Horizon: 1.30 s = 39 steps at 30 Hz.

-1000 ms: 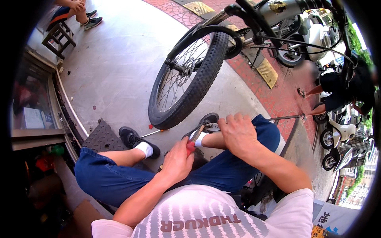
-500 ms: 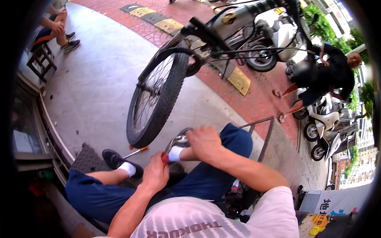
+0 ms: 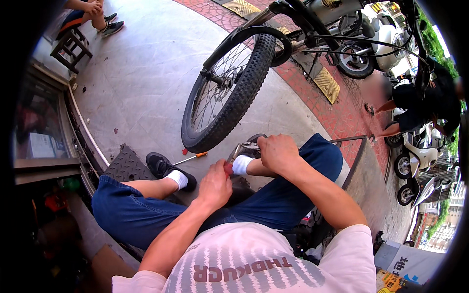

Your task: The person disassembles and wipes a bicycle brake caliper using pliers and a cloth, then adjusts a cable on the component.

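A metal hand tool (image 3: 241, 150) with a red handle spans the gap between my hands, over my lap; its exact kind is hard to make out. My left hand (image 3: 215, 184) is closed around the red handle end. At the tool's silver far end my right hand (image 3: 279, 154) is closed, its fingers curled at the metal; what sits inside them is hidden. Beyond my hands the knobby front wheel (image 3: 256, 85) of a bicycle hangs tilted, apart from both hands. A screwdriver (image 3: 194, 157) with an orange handle lies on the ground near my left shoe.
A dark textured mat (image 3: 129, 163) lies by my left foot. To the right leans a flat board (image 3: 369, 171). A person in dark clothes (image 3: 425, 102) stands among parked scooters (image 3: 415, 154). Another person sits on a low stool (image 3: 72, 49) at far left.
The whole view has shifted, so the wheel, my hands and legs appear further right. Both hands keep their hold around the tool, with little visible change between them.
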{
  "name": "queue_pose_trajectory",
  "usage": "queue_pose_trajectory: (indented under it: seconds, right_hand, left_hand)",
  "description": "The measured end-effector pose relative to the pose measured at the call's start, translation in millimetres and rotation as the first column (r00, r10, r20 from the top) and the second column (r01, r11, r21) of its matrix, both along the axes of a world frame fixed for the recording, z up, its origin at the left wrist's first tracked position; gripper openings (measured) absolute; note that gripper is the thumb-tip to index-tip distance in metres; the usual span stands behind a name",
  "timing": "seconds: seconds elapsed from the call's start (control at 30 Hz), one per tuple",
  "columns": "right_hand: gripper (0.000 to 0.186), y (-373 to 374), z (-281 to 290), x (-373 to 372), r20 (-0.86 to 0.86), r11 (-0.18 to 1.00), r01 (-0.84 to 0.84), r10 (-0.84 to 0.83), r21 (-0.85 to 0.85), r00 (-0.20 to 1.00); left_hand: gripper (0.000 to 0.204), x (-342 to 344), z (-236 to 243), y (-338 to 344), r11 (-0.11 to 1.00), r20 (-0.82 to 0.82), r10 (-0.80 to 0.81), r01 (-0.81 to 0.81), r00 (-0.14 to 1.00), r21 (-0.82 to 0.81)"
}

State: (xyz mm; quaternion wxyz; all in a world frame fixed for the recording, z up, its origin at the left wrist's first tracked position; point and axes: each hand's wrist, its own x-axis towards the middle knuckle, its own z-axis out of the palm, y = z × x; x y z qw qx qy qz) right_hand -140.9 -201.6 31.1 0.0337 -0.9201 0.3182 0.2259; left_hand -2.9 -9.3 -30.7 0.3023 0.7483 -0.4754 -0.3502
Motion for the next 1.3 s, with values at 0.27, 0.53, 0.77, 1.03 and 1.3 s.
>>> queue_pose_trajectory:
  seconds: [0.27, 0.53, 0.77, 1.03, 1.3]
  right_hand:
    - [0.020, -3, -2, -2, 0.004, 0.999, 0.013, -0.013, 0.043, 1.000]
    - [0.011, -7, 21, -28, 0.360, 0.964, -0.123, 0.203, -0.234, 0.910]
    - [0.031, 13, 67, -43, 0.577, 0.925, -0.224, 0.368, -0.306, 0.729]
    - [0.035, 17, 57, -46, 0.689, 0.915, -0.237, 0.402, -0.327, 0.602]
    - [0.035, 16, 53, -43, 0.728, 0.922, -0.235, 0.387, -0.307, 0.566]
  left_hand:
    - [0.055, 3, 4, -3, 0.998, -0.058, -0.002, 0.006, 0.998, 0.067]
    - [0.047, 2, -5, 6, 0.987, -0.266, 0.119, -0.144, 0.957, -0.076]
    - [0.036, 2, 41, 3, 0.968, -0.921, 0.070, -0.249, 0.383, -0.030]
    - [0.043, 14, 70, -14, 0.965, -0.999, -0.028, -0.263, -0.017, -0.022]
    - [0.045, 9, 78, -15, 0.975, -0.999, 0.023, -0.219, -0.026, 0.028]
